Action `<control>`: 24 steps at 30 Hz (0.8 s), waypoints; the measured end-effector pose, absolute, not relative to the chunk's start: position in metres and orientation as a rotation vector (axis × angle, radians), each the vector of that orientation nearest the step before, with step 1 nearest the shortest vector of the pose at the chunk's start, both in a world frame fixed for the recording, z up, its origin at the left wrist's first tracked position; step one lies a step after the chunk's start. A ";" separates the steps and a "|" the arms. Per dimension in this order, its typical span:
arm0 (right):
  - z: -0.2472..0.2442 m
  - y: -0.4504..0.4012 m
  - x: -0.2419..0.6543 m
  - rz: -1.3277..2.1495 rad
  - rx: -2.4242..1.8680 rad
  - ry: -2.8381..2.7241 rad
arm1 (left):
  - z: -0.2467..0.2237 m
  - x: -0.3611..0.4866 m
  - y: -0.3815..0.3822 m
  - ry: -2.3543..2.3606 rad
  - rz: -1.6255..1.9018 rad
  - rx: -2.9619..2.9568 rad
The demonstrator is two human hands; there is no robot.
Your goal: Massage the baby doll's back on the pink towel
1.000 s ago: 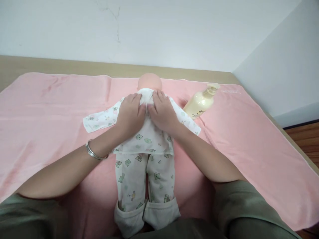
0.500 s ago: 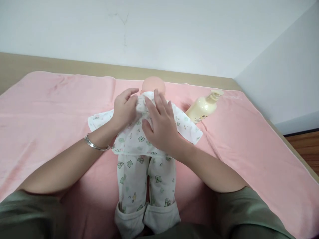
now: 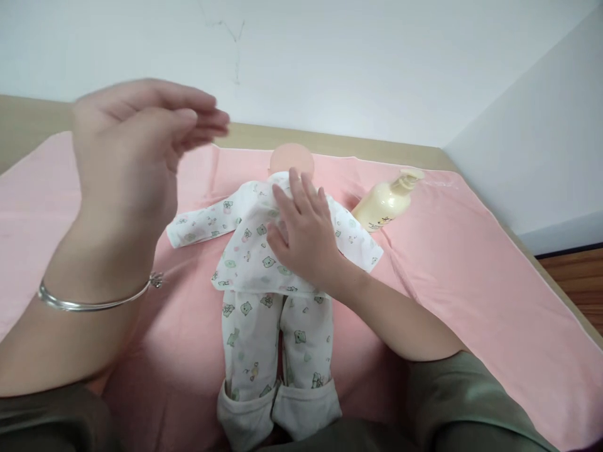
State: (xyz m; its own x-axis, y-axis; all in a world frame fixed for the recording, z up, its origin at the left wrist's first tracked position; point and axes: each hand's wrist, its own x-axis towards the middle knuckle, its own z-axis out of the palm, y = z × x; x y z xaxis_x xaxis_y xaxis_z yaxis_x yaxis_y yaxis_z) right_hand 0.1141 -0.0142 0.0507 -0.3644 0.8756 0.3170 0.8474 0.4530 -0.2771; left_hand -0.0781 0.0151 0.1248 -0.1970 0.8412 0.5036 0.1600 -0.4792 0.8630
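A baby doll with a bald head lies stretched out, feet end toward me. It wears a white printed shirt and matching trousers with turned-up cuffs. My right hand rests on the upper part of the shirt, fingers spread and holding nothing. Raised at the left, well above the doll's sleeve, my left hand is cupped, its fingers extended close together and nothing seen in it. A silver bracelet circles that wrist. Whether the doll faces up or down I cannot tell.
Under the doll spreads a pink sheet on a wooden surface. A pale yellow pump bottle lies tilted on it, right of the doll's arm. A white wall rises behind, with another wall at the right.
My left hand has lifted off the doll's shirt and moved up and left, nearer the camera, uncovering the left sleeve. The right hand has stayed on the shirt.
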 end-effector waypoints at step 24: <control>0.097 -0.025 0.143 -0.001 -0.779 -1.980 | 0.105 -0.050 -0.002 1.596 0.613 2.552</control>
